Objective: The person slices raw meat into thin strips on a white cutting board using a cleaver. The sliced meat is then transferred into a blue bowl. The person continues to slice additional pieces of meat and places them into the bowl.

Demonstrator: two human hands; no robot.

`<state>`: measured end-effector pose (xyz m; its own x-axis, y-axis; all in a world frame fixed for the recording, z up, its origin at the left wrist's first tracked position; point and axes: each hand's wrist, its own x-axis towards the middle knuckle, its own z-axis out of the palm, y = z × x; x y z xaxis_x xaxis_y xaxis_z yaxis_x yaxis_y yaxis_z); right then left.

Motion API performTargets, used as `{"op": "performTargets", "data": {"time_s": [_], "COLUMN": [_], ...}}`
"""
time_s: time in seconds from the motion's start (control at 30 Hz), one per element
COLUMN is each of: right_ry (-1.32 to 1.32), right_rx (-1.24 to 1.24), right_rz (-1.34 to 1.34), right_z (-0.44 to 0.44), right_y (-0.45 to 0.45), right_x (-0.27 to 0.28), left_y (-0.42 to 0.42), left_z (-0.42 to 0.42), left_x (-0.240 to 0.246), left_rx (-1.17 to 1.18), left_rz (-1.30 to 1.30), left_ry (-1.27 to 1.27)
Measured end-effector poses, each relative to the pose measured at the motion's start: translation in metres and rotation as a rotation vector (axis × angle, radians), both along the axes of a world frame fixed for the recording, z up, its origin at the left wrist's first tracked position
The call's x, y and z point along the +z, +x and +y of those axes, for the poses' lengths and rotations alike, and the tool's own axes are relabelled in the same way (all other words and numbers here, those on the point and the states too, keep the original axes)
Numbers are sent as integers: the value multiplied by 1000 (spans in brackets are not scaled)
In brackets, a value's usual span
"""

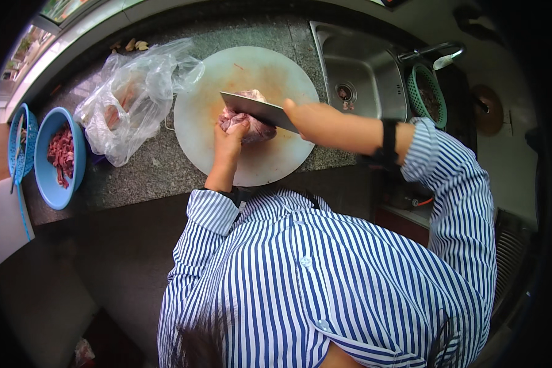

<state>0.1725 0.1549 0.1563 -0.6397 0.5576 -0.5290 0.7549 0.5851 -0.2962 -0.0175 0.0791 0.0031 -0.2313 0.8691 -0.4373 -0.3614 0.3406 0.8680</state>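
A chunk of raw meat (260,132) lies near the middle of a round white cutting board (276,69). My left hand (230,140) grips its near left side, the thumb resting on top. In my right hand (310,120) is a cleaver (253,108), held at the handle end. Its broad blade slants across the meat from upper left to lower right, just beyond my left thumb. The blade hides part of the meat, so how deep its edge sits cannot be seen. Brownish-orange stains mark the board.
A clear plastic bag (138,99) overlaps the board's left edge. Farther left stand a blue bowl (43,184) of cut meat (61,152) and a blue perforated basket (16,156). To the right are a steel sink (363,60), a faucet (423,51) and a green basket (414,94).
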Motion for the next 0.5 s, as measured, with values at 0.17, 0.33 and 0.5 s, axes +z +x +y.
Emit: {"op": "performTargets", "data": {"time_s": [0.17,0.33,0.5], "right_ry": [56,-300,-85], "right_rx": [-34,-507,-48], "right_rz": [227,382,4], "right_z": [-1,31,5], "right_y": [-24,-84,-21], "right_x": [-45,-62,-23], "left_y": [-1,-2,2], "left_z": [-2,-4,-4], "left_x": [-8,3,1], "left_rx": [-7,33,30], "left_rz": [39,-59,-6], "left_ry": [-1,-24,-2]}}
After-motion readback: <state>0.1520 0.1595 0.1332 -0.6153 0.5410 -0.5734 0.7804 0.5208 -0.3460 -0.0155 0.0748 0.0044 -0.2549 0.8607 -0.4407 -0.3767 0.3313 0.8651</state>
